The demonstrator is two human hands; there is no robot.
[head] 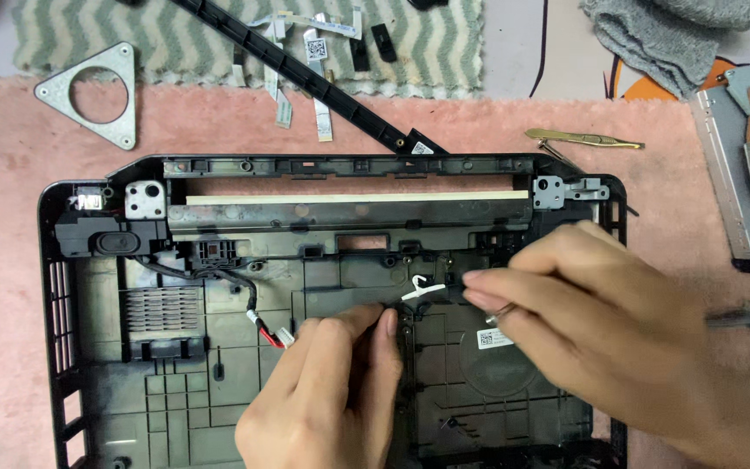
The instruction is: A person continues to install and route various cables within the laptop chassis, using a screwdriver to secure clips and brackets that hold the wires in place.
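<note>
Fingers of the left hand [327,395] and right hand [596,317] pinch 1 thin black cable [392,306] between them, its long axis running left-right across the middle of the black laptop base [219,382], beside a white tab [418,291].

left hand [327,395]: low centre, fingers curled, tips pinched
right hand [601,321]: from right, fingers stretched left, tips together

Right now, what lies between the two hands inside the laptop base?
In the head view, a small white strip on the laptop base lies between the left hand and the right hand.
</note>
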